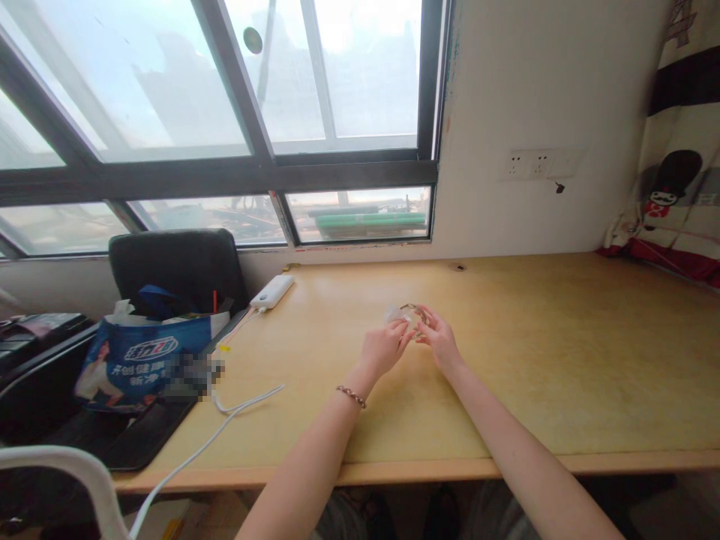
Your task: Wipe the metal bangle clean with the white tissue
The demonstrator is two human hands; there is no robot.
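Both hands meet over the middle of the wooden table (315,442). Between them is a thin, ring-shaped golden-brown object (412,307), too small to name. My right hand (439,336) has its fingers closed on the ring's right side. My left hand (385,346), with a beaded bracelet (352,395) at the wrist, is closed on a whitish, see-through piece (392,314) that looks like a wipe or thin plastic, against the ring's left side. The left fingertips are partly hidden.
A white power bank (273,292) with a white cable (225,435) lies at the table's left. Beyond the left edge, a blue bag (140,367) sits on a black chair (177,262). A curtain (680,180) touches the far right corner.
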